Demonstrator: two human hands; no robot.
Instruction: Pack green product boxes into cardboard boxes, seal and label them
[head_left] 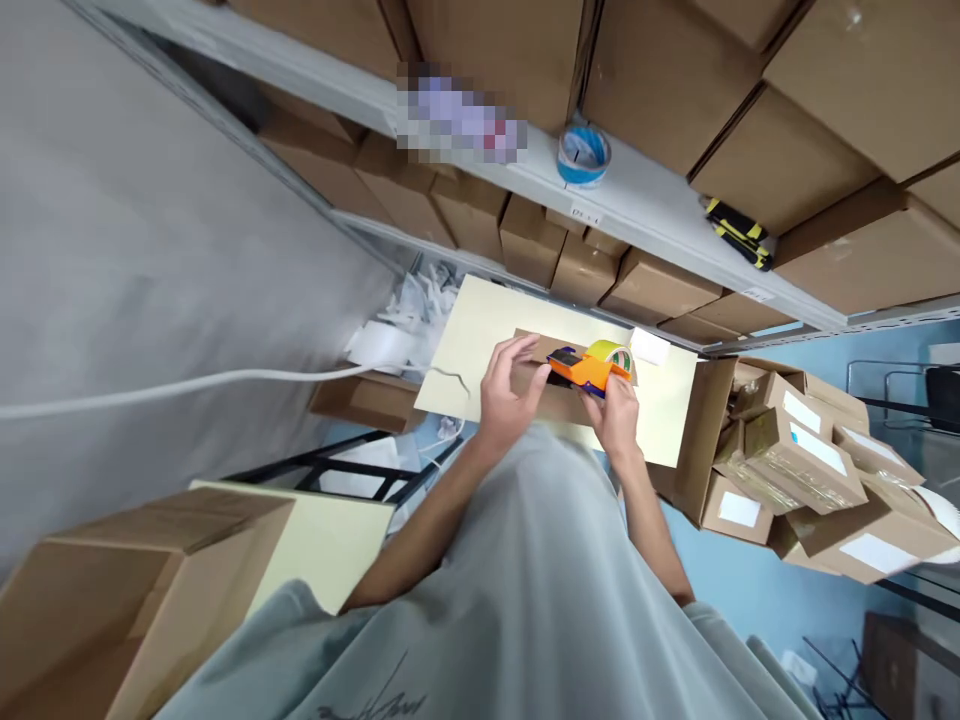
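In my right hand (616,412) is an orange tape dispenser (589,372) with a yellow roll of tape on it, held above the table. My left hand (510,392) is beside the dispenser's front end, fingers apart and thumb pointing towards it; whether the thumb touches it I cannot tell. Beneath both hands a brown cardboard box (564,405) lies on the pale yellow tabletop (469,345), partly hidden by the hands and the dispenser. A white paper label (649,346) rests on the table just behind the dispenser.
A shelf ledge (645,205) above the table carries a blue tape roll (583,157) and black-yellow cutters (739,232). Packed boxes (806,455) fill a large carton on the right. An open carton (112,610) stands at left. A white cable (225,378) crosses from the left.
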